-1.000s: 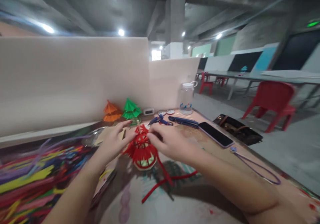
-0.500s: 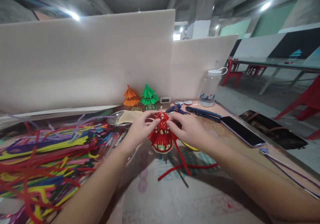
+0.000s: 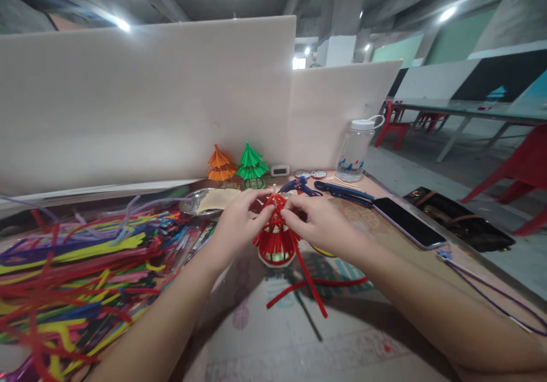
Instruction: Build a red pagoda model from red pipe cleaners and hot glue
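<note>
A small tiered pagoda of red pipe cleaners (image 3: 277,241) stands on a pale base in front of me, with a light stick poking out of its top. My left hand (image 3: 240,217) grips its upper left side between thumb and fingers. On the upper right side, my right hand (image 3: 319,218) has thumb and fingertips pinched on the red work; the exact spot is partly hidden. A red pipe cleaner (image 3: 311,282) hangs from the pagoda's right side down toward the table. Across it, another red pipe cleaner (image 3: 286,294) lies on the tabletop.
Many coloured pipe cleaners (image 3: 81,274) heap at the left. Behind stand an orange pagoda (image 3: 221,165) and a green pagoda (image 3: 252,163). A blue glue gun (image 3: 294,185), blue-handled pliers (image 3: 346,192), phone (image 3: 408,222) and water bottle (image 3: 354,151) sit toward the right. A white partition (image 3: 149,103) rises behind.
Both hands stay at the pagoda's upper part, with small finger shifts. The pagoda sits slightly lower in view, and the hanging strand's end has swung down. The whole view has shifted slightly.
</note>
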`<control>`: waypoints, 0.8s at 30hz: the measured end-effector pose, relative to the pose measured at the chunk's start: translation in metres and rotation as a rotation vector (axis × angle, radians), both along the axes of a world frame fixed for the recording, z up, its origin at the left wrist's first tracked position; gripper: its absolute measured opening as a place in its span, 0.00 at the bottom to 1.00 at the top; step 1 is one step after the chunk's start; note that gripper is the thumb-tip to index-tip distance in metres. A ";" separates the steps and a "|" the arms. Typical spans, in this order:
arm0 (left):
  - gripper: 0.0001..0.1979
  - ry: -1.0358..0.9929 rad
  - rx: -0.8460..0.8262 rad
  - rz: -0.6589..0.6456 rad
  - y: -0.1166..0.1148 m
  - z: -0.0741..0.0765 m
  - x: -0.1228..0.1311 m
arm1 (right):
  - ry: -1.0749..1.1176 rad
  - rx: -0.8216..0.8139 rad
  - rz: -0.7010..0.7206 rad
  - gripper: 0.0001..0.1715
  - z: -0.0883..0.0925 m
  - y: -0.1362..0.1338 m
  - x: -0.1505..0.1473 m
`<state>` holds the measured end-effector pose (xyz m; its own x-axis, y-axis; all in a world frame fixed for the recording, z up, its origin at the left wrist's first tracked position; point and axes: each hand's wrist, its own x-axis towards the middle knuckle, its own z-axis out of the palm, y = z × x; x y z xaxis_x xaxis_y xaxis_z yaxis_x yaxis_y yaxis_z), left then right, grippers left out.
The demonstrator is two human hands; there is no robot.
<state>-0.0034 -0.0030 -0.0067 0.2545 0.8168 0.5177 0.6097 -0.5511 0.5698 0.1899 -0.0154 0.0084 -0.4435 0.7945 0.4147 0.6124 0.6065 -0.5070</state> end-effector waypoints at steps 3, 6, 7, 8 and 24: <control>0.13 -0.002 -0.002 0.004 0.000 0.000 -0.001 | 0.002 -0.016 -0.002 0.14 0.000 0.000 0.000; 0.13 -0.005 0.002 0.001 0.001 -0.001 -0.001 | 0.005 -0.033 -0.013 0.13 0.000 0.000 -0.001; 0.13 -0.004 0.006 0.001 0.001 -0.001 -0.001 | 0.008 -0.038 -0.015 0.13 0.000 0.000 -0.001; 0.13 -0.005 0.009 0.002 0.001 -0.001 -0.001 | 0.013 -0.042 -0.017 0.13 -0.001 0.000 -0.001; 0.13 -0.014 0.007 -0.009 0.001 -0.001 -0.001 | 0.065 -0.049 -0.010 0.14 -0.007 0.002 -0.005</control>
